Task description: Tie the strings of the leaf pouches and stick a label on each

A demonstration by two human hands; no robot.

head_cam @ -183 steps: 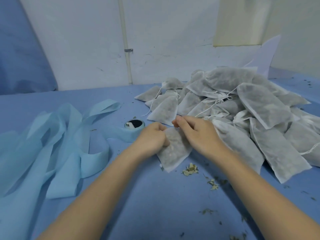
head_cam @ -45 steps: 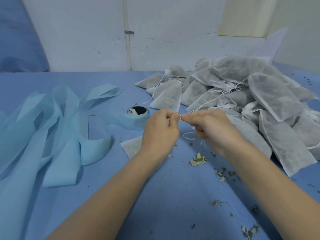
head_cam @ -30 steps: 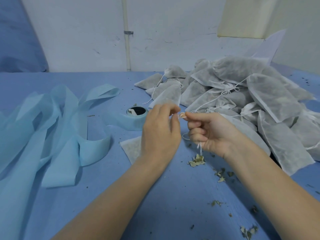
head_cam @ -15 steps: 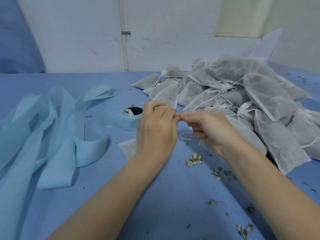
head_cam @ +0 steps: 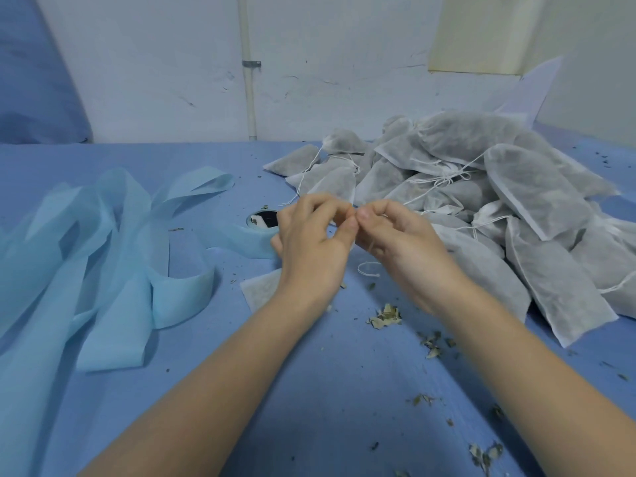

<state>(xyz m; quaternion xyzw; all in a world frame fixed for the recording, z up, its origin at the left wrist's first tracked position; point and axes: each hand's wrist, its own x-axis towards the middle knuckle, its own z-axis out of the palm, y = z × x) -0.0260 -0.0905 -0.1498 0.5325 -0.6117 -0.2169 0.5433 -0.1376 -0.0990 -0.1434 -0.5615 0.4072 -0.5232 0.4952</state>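
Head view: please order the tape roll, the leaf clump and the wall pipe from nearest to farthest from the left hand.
1. Tape roll, just beside the left hand, on its left.
2. Leaf clump, on the table, nearer the person.
3. Wall pipe, far behind.

The table [head_cam: 309, 407] is covered in medium blue cloth. At the left of the frame lies a pale sky-blue strip [head_cam: 113, 270], unrolled from a roll [head_cam: 254, 235] with a black core. The pouches [head_cam: 516, 201] at right are grey-white, mottled darker inside, with white strings [head_cam: 444, 177]. Scattered leaf crumbs [head_cam: 385, 316] are olive-green. The wall [head_cam: 344, 63] is whitish with dark scuffs.
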